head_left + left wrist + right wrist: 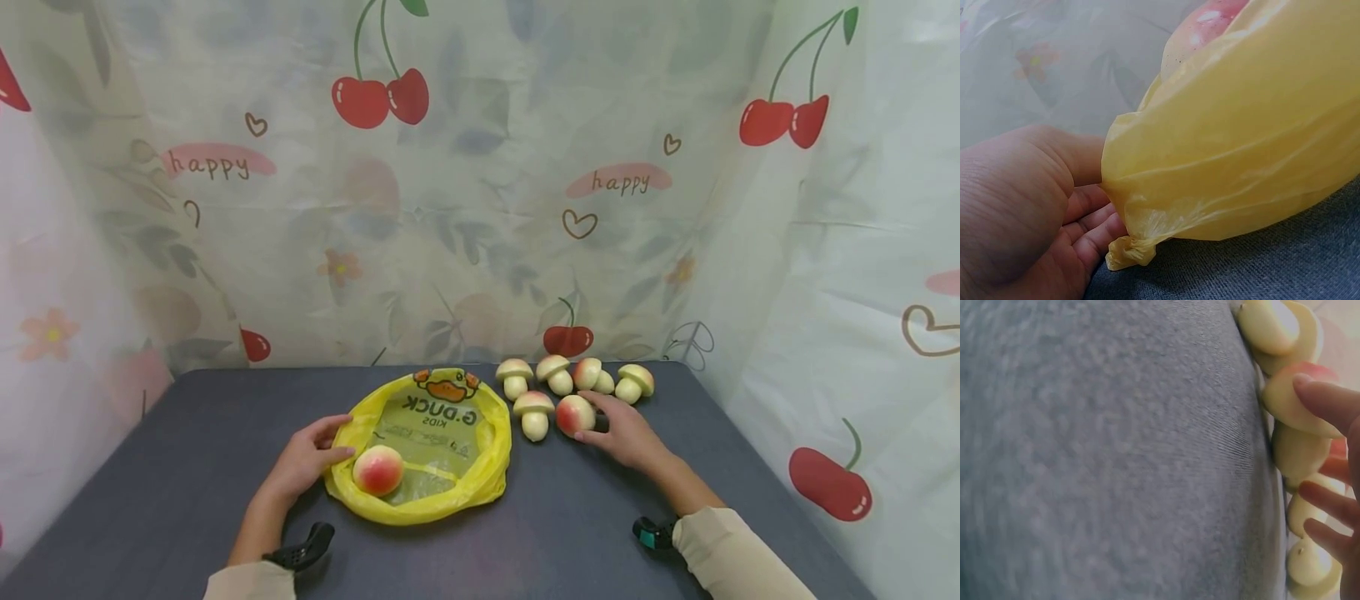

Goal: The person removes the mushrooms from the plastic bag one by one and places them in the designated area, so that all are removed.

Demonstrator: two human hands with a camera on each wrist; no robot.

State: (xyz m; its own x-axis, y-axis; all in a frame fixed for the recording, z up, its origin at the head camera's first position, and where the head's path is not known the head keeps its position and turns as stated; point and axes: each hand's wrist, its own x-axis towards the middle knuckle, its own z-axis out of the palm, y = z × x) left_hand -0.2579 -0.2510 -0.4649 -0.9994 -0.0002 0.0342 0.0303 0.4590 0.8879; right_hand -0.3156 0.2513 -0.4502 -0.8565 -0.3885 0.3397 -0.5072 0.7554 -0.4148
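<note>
In the head view, a yellow plastic bag point(491, 492) lies with its mouth spread wide, lettering and a duck face showing inside. My left hand point(303, 457) holds its left rim, and some fingertips are hidden by the plastic in the left wrist view. Inside the bag, near that hand, is a toy mushroom point(378, 471) with its red-blushed cap up. To the right, my right hand point(626, 429) pinches another toy mushroom point(574, 415) by its pale, red-tinged cap. The right wrist view shows the thumb point(1329, 403) pressed on that cap point(1288, 400).
Several more toy mushrooms point(534, 415) stand or lie close around the right hand, towards the back edge of the dark table point(525, 550). A patterned curtain point(465, 208) rises behind and at both sides. Each wrist wears a black band point(303, 550).
</note>
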